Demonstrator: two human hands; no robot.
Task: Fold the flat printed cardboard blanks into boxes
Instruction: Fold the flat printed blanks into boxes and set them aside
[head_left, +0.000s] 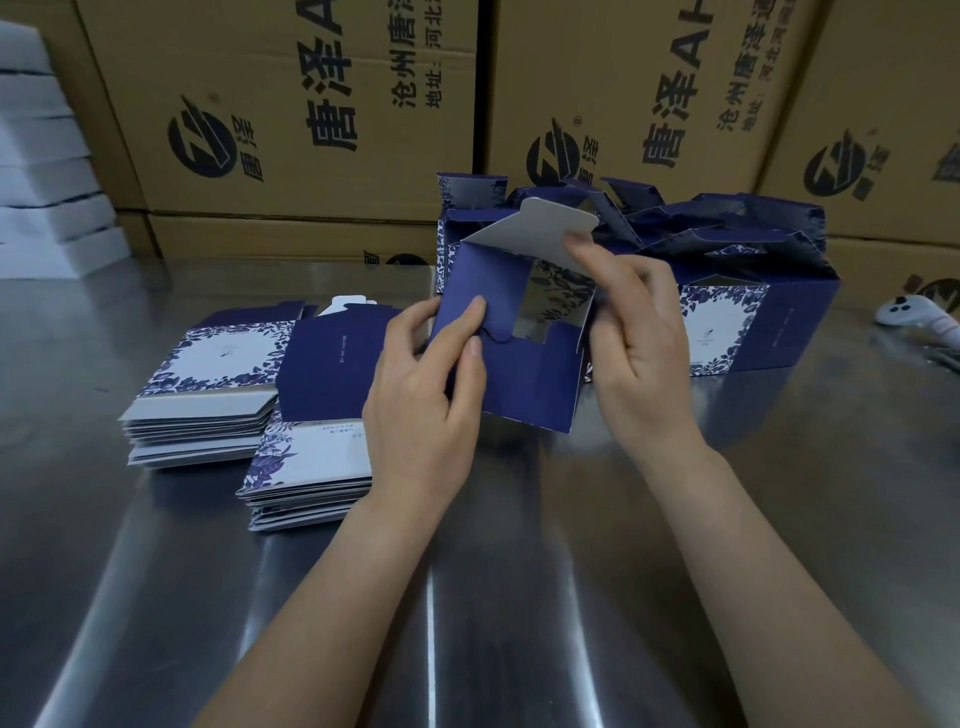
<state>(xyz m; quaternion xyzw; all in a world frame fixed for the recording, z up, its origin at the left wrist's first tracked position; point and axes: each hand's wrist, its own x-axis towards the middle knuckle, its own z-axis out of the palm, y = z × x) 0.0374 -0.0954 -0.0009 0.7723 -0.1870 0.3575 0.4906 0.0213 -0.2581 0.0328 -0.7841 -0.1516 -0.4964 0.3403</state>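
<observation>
A half-formed dark blue box (524, 384) with a white floral print is held above the steel table, its end facing me. My left hand (426, 384) grips its left side, thumb pressing a blue end flap inward. On the right side my right hand (639, 332) holds the box, fingertips on the raised white-backed tuck flap (540, 234). Two stacks of flat printed blanks lie to the left: one further left (208, 395), one nearer (311, 467), partly hidden by my left hand. Several folded boxes (727, 291) stand behind.
The steel table (467, 597) reflects light. Large brown cartons (311, 104) with black print wall off the back. White foam or boxes (47, 171) are stacked at the far left. A white controller (914, 314) lies at the right edge.
</observation>
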